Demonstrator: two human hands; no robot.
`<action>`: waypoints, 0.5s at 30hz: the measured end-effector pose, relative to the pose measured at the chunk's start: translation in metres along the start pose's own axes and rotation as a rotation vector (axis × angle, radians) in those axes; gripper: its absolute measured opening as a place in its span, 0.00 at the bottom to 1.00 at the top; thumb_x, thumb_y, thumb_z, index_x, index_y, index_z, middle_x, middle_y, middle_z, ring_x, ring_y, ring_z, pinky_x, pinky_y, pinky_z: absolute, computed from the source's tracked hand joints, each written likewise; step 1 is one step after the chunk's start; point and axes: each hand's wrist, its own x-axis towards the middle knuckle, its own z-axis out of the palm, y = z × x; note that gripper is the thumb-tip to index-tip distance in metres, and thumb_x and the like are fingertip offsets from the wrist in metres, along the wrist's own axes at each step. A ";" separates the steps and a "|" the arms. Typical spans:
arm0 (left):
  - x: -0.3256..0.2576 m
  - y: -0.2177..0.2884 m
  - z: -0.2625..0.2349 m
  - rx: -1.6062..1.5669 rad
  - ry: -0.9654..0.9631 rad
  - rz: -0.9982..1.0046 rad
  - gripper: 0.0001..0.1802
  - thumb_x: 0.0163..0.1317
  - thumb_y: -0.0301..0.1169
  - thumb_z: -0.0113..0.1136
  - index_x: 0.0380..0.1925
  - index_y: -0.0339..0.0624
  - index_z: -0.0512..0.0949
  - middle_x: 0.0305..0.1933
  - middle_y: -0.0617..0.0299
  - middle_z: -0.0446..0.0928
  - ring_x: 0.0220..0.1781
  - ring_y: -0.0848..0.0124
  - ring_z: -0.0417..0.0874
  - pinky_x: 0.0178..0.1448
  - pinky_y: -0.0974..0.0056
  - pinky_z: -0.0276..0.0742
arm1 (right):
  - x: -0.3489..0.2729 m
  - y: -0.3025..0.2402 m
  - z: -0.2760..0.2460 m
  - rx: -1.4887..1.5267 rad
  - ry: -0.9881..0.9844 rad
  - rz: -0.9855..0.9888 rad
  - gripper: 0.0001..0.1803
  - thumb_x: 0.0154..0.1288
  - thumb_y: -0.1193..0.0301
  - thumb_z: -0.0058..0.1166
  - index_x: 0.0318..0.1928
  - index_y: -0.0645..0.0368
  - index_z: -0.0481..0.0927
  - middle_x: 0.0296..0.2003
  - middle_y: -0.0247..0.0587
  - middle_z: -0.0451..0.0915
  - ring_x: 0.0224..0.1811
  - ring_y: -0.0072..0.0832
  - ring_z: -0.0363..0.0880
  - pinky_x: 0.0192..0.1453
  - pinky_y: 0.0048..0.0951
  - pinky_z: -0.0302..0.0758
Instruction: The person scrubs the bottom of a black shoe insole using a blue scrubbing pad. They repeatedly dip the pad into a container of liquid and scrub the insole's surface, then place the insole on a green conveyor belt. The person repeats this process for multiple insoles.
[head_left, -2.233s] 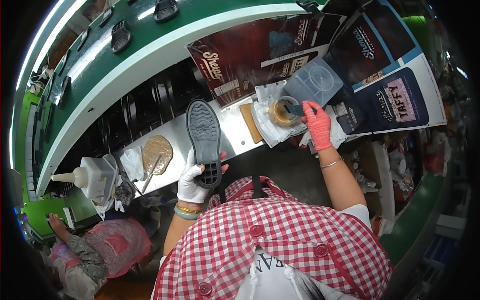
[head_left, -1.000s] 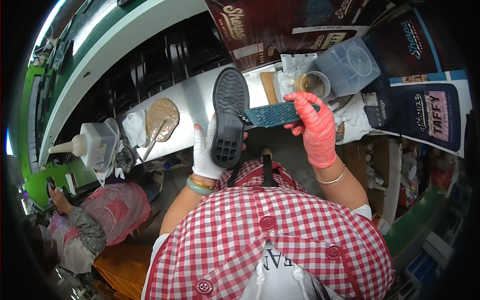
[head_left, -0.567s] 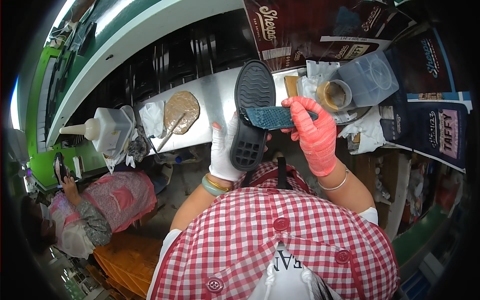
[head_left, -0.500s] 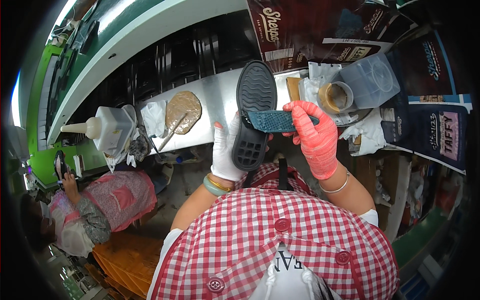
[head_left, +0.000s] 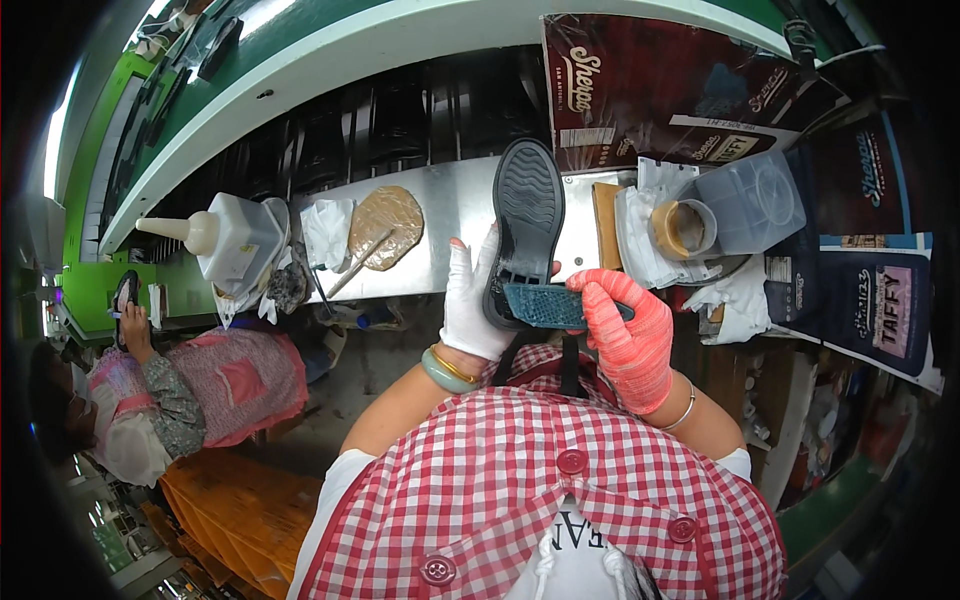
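Note:
A black shoe [head_left: 528,195] is held upright with its ridged sole facing me and its toe pointing away. My left hand [head_left: 470,310], in a white glove, grips it around the heel end from the left; some fingers are hidden behind the shoe. In a coral-red glove, my right hand [head_left: 635,345] is closed around the right end of a teal brush [head_left: 548,306]. The brush lies across the heel part of the sole and covers much of it. Whether it touches the sole I cannot tell.
Left on the metal bench edge [head_left: 460,200] are a white squeeze bottle [head_left: 235,240], crumpled tissue [head_left: 327,232] and a brown disc [head_left: 388,225] with a stick. A clear plastic container [head_left: 750,205] and tape roll [head_left: 683,228] stand right. A co-worker [head_left: 235,385] sits at left.
The brush has moved from the middle of the sole down over its heel, hiding the square grid there. My head view has shifted a little, and the shoe is slightly turned.

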 end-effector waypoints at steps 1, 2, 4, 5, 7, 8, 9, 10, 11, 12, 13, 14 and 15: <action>0.000 0.000 -0.001 0.024 -0.023 -0.001 0.43 0.65 0.67 0.25 0.69 0.50 0.54 0.66 0.49 0.64 0.64 0.51 0.69 0.68 0.45 0.63 | -0.001 0.000 -0.001 -0.027 -0.009 0.001 0.10 0.68 0.73 0.51 0.44 0.67 0.80 0.36 0.38 0.82 0.32 0.16 0.76 0.36 0.20 0.77; -0.001 0.000 -0.001 0.053 -0.037 -0.005 0.44 0.65 0.67 0.23 0.70 0.50 0.52 0.66 0.48 0.63 0.64 0.52 0.69 0.67 0.46 0.65 | -0.001 0.000 -0.002 -0.055 -0.018 -0.013 0.10 0.68 0.74 0.51 0.44 0.67 0.80 0.35 0.38 0.82 0.32 0.15 0.76 0.35 0.19 0.76; -0.002 0.000 0.000 0.098 -0.037 -0.021 0.44 0.65 0.67 0.21 0.71 0.48 0.50 0.66 0.47 0.63 0.64 0.52 0.69 0.67 0.47 0.66 | 0.000 -0.001 -0.006 -0.038 -0.070 0.029 0.09 0.67 0.74 0.52 0.43 0.67 0.80 0.33 0.37 0.82 0.31 0.15 0.76 0.34 0.19 0.76; -0.003 0.000 0.000 0.111 -0.021 -0.032 0.44 0.65 0.67 0.21 0.71 0.47 0.51 0.67 0.47 0.62 0.65 0.53 0.69 0.68 0.47 0.64 | 0.001 -0.002 -0.008 -0.044 -0.090 0.029 0.09 0.67 0.75 0.52 0.43 0.67 0.80 0.33 0.37 0.82 0.31 0.15 0.76 0.34 0.19 0.75; -0.005 0.001 0.003 0.081 -0.012 -0.079 0.45 0.66 0.67 0.21 0.70 0.45 0.52 0.67 0.47 0.62 0.67 0.54 0.67 0.70 0.49 0.61 | 0.006 -0.006 -0.014 -0.098 -0.188 0.017 0.09 0.66 0.75 0.53 0.43 0.66 0.80 0.33 0.38 0.81 0.31 0.15 0.76 0.35 0.19 0.76; -0.005 0.002 0.004 0.036 -0.019 -0.115 0.45 0.66 0.67 0.23 0.70 0.44 0.53 0.68 0.48 0.61 0.68 0.55 0.66 0.71 0.50 0.59 | 0.009 -0.008 -0.016 -0.155 -0.227 0.004 0.09 0.66 0.75 0.53 0.43 0.66 0.80 0.33 0.38 0.81 0.31 0.16 0.76 0.35 0.19 0.76; -0.006 0.003 0.005 -0.011 -0.034 -0.149 0.45 0.66 0.67 0.24 0.70 0.43 0.53 0.69 0.49 0.61 0.69 0.57 0.64 0.73 0.51 0.57 | 0.012 -0.011 -0.018 -0.142 -0.266 0.003 0.09 0.66 0.75 0.52 0.44 0.66 0.80 0.34 0.39 0.81 0.31 0.16 0.76 0.35 0.19 0.77; -0.008 0.005 0.006 -0.066 -0.046 -0.200 0.47 0.65 0.68 0.23 0.69 0.41 0.53 0.69 0.48 0.60 0.70 0.57 0.63 0.73 0.51 0.57 | 0.014 -0.014 -0.018 -0.153 -0.298 0.004 0.09 0.67 0.74 0.52 0.44 0.66 0.80 0.34 0.39 0.81 0.31 0.16 0.76 0.36 0.19 0.77; -0.008 0.006 0.007 -0.018 -0.036 -0.241 0.47 0.65 0.68 0.23 0.69 0.40 0.53 0.69 0.48 0.60 0.70 0.57 0.64 0.73 0.52 0.58 | 0.017 -0.018 -0.019 -0.184 -0.323 0.004 0.10 0.67 0.73 0.52 0.44 0.65 0.80 0.35 0.39 0.81 0.31 0.17 0.77 0.36 0.19 0.77; -0.008 0.008 0.007 0.021 -0.055 -0.277 0.47 0.65 0.68 0.22 0.69 0.40 0.53 0.69 0.48 0.60 0.69 0.57 0.64 0.73 0.52 0.58 | 0.020 -0.022 -0.020 -0.291 -0.358 -0.027 0.11 0.68 0.70 0.51 0.44 0.65 0.79 0.36 0.38 0.81 0.30 0.18 0.77 0.36 0.19 0.77; -0.008 0.009 0.007 0.064 -0.072 -0.312 0.48 0.65 0.68 0.22 0.69 0.40 0.53 0.69 0.48 0.60 0.69 0.57 0.64 0.72 0.52 0.58 | 0.023 -0.027 -0.020 -0.262 -0.397 0.034 0.13 0.69 0.67 0.51 0.44 0.64 0.79 0.37 0.37 0.81 0.30 0.18 0.77 0.35 0.19 0.78; -0.008 0.010 0.007 0.091 -0.012 -0.360 0.49 0.64 0.69 0.21 0.69 0.38 0.53 0.69 0.48 0.60 0.68 0.58 0.66 0.72 0.55 0.60 | 0.027 -0.032 -0.020 -0.216 -0.406 0.146 0.13 0.69 0.66 0.50 0.44 0.64 0.79 0.37 0.37 0.81 0.30 0.19 0.78 0.34 0.19 0.77; -0.007 0.011 0.007 0.146 -0.042 -0.381 0.49 0.64 0.69 0.20 0.69 0.38 0.53 0.68 0.47 0.62 0.67 0.58 0.67 0.70 0.55 0.63 | 0.031 -0.036 -0.019 -0.177 -0.411 0.253 0.14 0.69 0.65 0.50 0.44 0.64 0.79 0.37 0.36 0.81 0.30 0.19 0.78 0.33 0.19 0.77</action>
